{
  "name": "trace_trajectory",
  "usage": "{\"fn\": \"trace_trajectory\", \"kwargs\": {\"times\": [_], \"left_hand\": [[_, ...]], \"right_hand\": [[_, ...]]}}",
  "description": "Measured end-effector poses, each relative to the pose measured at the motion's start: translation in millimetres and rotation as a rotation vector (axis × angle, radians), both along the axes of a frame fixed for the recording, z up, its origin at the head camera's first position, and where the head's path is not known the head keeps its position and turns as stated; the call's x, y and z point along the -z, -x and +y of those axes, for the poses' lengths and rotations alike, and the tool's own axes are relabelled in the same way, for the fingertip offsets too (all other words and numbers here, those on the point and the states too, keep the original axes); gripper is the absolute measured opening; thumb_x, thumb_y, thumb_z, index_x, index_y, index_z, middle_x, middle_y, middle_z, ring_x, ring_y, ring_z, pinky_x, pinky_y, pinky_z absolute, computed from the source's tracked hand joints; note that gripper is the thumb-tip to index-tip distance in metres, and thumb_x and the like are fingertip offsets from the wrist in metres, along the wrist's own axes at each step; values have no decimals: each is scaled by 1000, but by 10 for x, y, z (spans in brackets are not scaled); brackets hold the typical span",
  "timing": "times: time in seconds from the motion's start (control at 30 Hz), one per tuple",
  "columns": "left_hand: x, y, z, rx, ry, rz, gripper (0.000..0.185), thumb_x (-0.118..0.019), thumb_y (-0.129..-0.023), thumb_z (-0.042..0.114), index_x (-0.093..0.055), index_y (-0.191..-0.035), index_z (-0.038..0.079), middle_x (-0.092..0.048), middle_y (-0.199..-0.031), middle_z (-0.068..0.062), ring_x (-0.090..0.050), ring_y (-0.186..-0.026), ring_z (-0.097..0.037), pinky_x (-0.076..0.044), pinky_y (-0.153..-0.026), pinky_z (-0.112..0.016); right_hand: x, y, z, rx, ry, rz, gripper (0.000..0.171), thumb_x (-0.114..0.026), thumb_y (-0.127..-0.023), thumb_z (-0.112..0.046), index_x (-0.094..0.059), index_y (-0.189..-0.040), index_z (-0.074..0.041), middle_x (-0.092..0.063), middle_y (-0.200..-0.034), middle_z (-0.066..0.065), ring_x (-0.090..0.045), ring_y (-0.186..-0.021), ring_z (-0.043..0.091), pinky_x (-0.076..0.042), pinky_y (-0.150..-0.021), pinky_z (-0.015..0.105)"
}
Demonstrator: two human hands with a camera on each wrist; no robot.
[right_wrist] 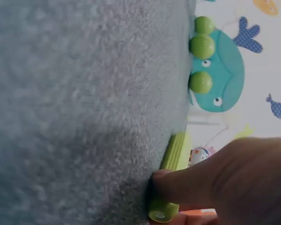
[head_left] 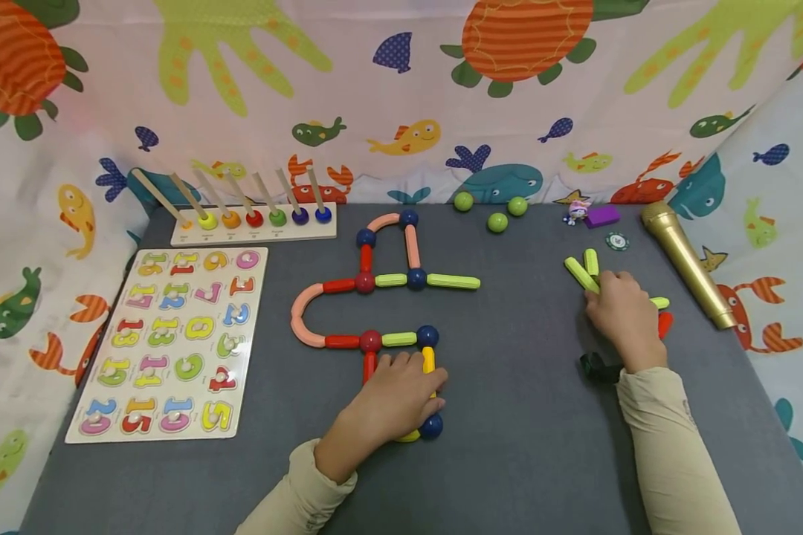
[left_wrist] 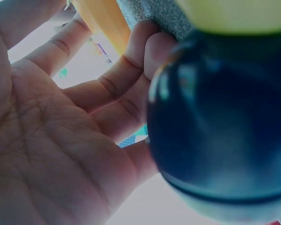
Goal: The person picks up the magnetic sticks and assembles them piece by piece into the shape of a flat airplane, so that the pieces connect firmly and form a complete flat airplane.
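Note:
On the grey table lies a linked figure of magnetic rods and balls, with red rods, curved pink rods, light green rods and dark blue balls. My left hand rests over its lower part, loosely spread beside a yellow rod. A blue ball fills much of the left wrist view, close to the palm. At the right, my right hand pinches a light green rod, thumb across it. Another green rod and an orange-red rod lie around that hand.
A number puzzle board and a peg stand with coloured rings are on the left. Green balls, a small figurine, a purple block, a chip and a gold microphone stand towards the back right.

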State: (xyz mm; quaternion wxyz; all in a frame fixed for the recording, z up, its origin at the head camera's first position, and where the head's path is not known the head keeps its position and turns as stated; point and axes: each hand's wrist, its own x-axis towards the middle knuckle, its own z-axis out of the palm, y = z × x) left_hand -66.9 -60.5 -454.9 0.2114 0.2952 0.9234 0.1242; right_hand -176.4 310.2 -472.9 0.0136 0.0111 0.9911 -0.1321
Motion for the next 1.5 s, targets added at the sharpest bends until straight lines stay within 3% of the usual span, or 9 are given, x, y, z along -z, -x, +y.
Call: {"fn": "trace_trajectory", "kwargs": {"times": [0.13,0.43,0.7,0.83,1.0,1.2,1.33,1.43,1.5], "left_hand": [[7,-4,-9,-6,-8,-4,24,-71,-105,41,-72,-121,24,-63,-107,-3,-53,-99,-24,-46,-91,-46],[6,-14,-25,-4,-18,14,21,-71,-105,41,-70,-118,24,-61,-105,-3,-53,-98,-24,-46,-90,-45],[14,-15,-27,-7,-15,30,24,-70,-105,42,-71,-120,23,-63,-108,-4,-53,-99,-24,-46,-92,-46],[17,-10,-38,-19,-14,25,22,-70,-105,42,-71,-118,24,-64,-108,-4,-54,-100,-25,-46,-92,-46],[20,-13,-55,-3,-32,47,21,-71,-105,41,-71,-117,23,-62,-105,-3,-54,-98,-24,-46,-90,-45],[13,-19,-90,-15,-37,61,21,-72,-104,39,-71,-116,22,-61,-101,-2,-54,-97,-23,-46,-89,-44],[17,-24,-66,-7,-7,75,27,-71,-105,41,-72,-125,22,-65,-109,-5,-56,-101,-25,-48,-92,-47],[2,-28,-34,0,21,72,37,-69,-106,43,-71,-136,24,-68,-121,-9,-60,-108,-28,-48,-97,-49],[-23,-23,-20,-3,20,75,41,-67,-106,44,-69,-142,25,-68,-128,-11,-63,-113,-30,-49,-101,-51]], "right_hand": [[14,-25,-47,-161,124,2,24,-69,-101,-9,-66,-111,13,-62,-97,27,-59,-87,45,-47,-73,59],[7,-192,-665,-513,353,-71,8,-78,-98,-6,-76,-105,-3,-63,-89,1,-56,-77,17,-47,-68,39],[-57,-268,-1078,-659,410,-176,11,-77,-101,-9,-77,-112,-7,-62,-97,-1,-54,-80,14,-48,-71,35],[-51,-247,-1148,-655,426,-168,15,-76,-101,-11,-77,-116,-7,-64,-103,2,-56,-85,17,-49,-74,36],[-57,-114,-1008,-530,446,-104,19,-71,-105,-14,-77,-120,-4,-65,-102,6,-58,-84,20,-48,-71,37],[-98,408,-1005,-368,430,60,34,-61,-109,-13,-67,-137,3,-57,-133,27,-64,-102,37,-49,-88,55],[-72,802,-1028,-367,364,68,46,-58,-108,-10,-54,-152,2,-35,-157,35,-50,-134,53,-40,-108,68],[42,967,-994,-360,321,66,47,-58,-106,-5,-54,-153,2,-37,-157,36,-40,-141,57,-32,-113,70],[130,991,-960,-326,336,79,44,-59,-105,-3,-58,-148,4,-46,-149,35,-45,-135,55,-34,-112,67]]}}
